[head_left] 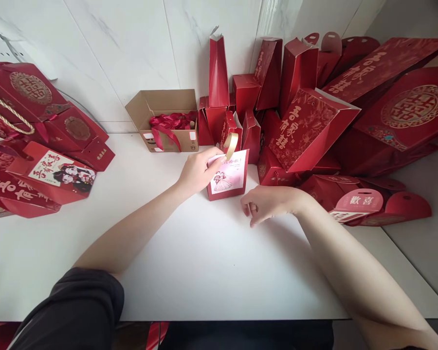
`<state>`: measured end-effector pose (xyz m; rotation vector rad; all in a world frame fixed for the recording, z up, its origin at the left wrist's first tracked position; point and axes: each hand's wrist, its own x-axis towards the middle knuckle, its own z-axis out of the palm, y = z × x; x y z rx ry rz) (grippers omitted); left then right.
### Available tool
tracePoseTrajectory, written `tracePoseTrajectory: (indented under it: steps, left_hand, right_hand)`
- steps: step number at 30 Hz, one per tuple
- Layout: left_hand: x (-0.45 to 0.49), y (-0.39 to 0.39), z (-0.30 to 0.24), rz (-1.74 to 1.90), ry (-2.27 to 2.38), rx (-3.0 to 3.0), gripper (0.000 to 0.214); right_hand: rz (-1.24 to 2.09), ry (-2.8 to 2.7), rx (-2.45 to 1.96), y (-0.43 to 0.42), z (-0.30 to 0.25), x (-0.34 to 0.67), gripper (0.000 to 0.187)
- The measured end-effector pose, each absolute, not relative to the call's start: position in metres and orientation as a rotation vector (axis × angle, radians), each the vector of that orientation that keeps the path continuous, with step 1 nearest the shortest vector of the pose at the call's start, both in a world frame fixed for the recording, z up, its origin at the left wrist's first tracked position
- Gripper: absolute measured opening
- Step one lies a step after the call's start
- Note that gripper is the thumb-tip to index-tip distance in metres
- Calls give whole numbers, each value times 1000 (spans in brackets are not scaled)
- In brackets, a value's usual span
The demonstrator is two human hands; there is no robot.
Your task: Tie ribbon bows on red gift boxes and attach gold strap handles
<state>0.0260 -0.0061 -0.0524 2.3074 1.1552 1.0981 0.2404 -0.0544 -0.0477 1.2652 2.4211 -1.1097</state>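
A small red gift box (226, 195) with a white-and-pink card front, showing a drawn couple and lettering, stands on the white table. A loop of gold ribbon (231, 145) rises from its top. My left hand (200, 169) pinches the box's upper left edge by the ribbon, thumb across the front. Just to the right and nearer to me, my right hand (268, 203) hovers low over the table, its fingers curled in. Nothing shows between those fingers, and they look apart from the box.
Behind the gift box, an open cardboard box (175, 141) holds dark red ribbon (173, 120). Red boxes (299, 129) are piled along the wall at the right. More red gift boxes and bags (40, 121) crowd the left side. The tabletop (190, 272) ends close to my body.
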Motion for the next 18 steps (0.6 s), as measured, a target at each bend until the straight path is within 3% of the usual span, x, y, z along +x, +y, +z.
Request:
tracePoseTrajectory:
  steps: [5, 13, 18]
  left_hand:
    - [26, -5, -54, 1097, 1135, 2315, 18]
    - [26, -5, -53, 1081, 1121, 2327, 18]
    - [25, -4, -54, 1102, 1119, 2313, 16]
  right_hand:
    - [-844, 2343, 1383, -55, -61, 239, 16]
    - [-848, 2477, 1549, -50, -57, 243, 15]
    - [-769, 2136, 1829, -58, -32, 256, 23]
